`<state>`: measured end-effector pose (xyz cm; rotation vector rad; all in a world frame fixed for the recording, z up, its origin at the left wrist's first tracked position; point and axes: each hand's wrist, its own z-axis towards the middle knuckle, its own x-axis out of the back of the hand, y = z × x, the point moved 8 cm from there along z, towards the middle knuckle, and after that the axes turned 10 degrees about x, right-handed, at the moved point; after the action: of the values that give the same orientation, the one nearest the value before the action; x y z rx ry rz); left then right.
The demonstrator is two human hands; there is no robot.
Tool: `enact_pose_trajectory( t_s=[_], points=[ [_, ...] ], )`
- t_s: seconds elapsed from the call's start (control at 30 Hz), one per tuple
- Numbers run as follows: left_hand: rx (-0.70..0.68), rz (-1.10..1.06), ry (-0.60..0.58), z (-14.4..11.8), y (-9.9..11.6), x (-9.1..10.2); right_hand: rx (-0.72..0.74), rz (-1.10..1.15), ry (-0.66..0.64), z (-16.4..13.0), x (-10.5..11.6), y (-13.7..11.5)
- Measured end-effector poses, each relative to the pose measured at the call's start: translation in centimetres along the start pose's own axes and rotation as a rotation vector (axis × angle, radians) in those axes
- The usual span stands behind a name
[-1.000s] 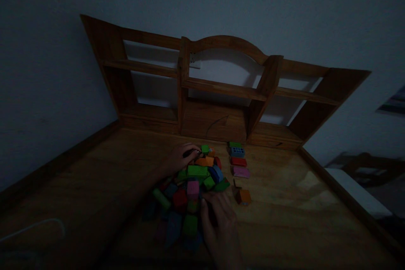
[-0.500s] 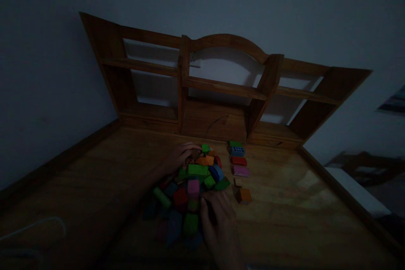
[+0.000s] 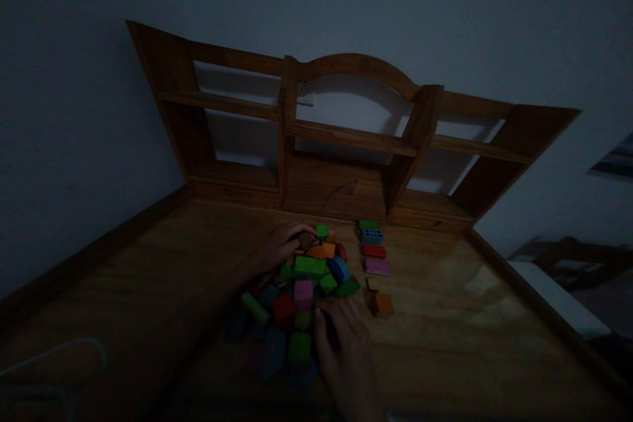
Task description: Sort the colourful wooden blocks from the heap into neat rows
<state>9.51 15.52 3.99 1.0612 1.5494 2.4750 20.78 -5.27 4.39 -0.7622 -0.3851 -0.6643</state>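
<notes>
A pile of coloured wooden toy blocks lies on the wooden desktop. My left hand (image 3: pixel 283 245) reaches over the pile's far left side, fingers stretched out and thumb apart, its fingertips beside a small green block (image 3: pixel 321 232). Just in front lie an orange block (image 3: pixel 321 250) and a long green block (image 3: pixel 310 266). At the near right side of the pile rests my right hand (image 3: pixel 345 336), thumb apart from its loosely bent fingers, with nothing visible in it. Close to it are a pink cube (image 3: pixel 303 293), a red block (image 3: pixel 283 308) and a green cube (image 3: pixel 299 347).
Right of the pile, several blocks stand in a column, among them a blue block with a window pattern (image 3: pixel 370 236), a red block (image 3: pixel 374 251), a pink block (image 3: pixel 377 267) and an orange cube (image 3: pixel 382 305). A wooden shelf unit (image 3: pixel 351 135) stands behind. The room is dim.
My left hand has shifted very slightly at the far side of the pile, its fingers a little more spread. My right hand and the blocks stay nearly the same.
</notes>
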Motion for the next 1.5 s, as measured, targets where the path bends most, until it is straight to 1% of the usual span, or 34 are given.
enact_pose_trajectory(
  t_s=[0.17, 0.3, 0.47, 0.63, 0.73, 0.83, 0.93, 1.1, 1.17, 1.27, 1.4, 1.5],
  points=[
    [-0.013, 0.035, 0.034, -0.1, 0.7, 0.2, 0.000, 0.004, -0.012, 0.0, -0.1, 0.0],
    [-0.018, 0.056, 0.038, -0.2, 0.9, 0.3, -0.004, 0.016, -0.014, -0.1, -0.2, 0.1],
    [-0.035, 0.093, 0.020, -0.2, 0.5, 0.1, -0.016, 0.018, -0.016, -0.2, -0.3, 0.3],
    [-0.064, 0.220, 0.019, 0.0, -0.1, -0.2, -0.011, 0.001, -0.021, -0.2, -0.3, 0.2],
    [-0.056, 0.240, 0.026, 0.0, 0.0, -0.1, -0.008, 0.005, -0.019, -0.2, -0.3, 0.2],
    [-0.035, 0.190, 0.036, -0.2, 0.3, 0.1, -0.005, 0.018, -0.014, -0.1, -0.3, 0.2],
    [-0.013, 0.082, 0.054, -0.2, 0.5, 0.3, -0.008, 0.029, -0.019, -0.1, -0.3, 0.2],
    [0.126, -0.292, 0.081, 0.0, -0.4, 0.8, -0.017, 0.026, -0.026, -0.2, -0.2, 0.0],
    [0.143, -0.391, 0.091, 0.1, -0.7, 1.1, -0.016, 0.025, -0.026, -0.2, -0.2, 0.0],
    [0.157, -0.443, 0.121, 0.4, -1.2, 1.8, -0.011, 0.016, -0.018, -0.1, -0.2, 0.0],
    [0.233, -0.429, 0.132, 0.6, -2.1, 2.3, -0.011, 0.002, -0.019, 0.0, -0.2, 0.1],
    [0.244, -0.366, 0.134, 0.5, -1.7, 2.3, -0.001, -0.013, -0.005, 0.0, -0.1, 0.0]
  ],
)
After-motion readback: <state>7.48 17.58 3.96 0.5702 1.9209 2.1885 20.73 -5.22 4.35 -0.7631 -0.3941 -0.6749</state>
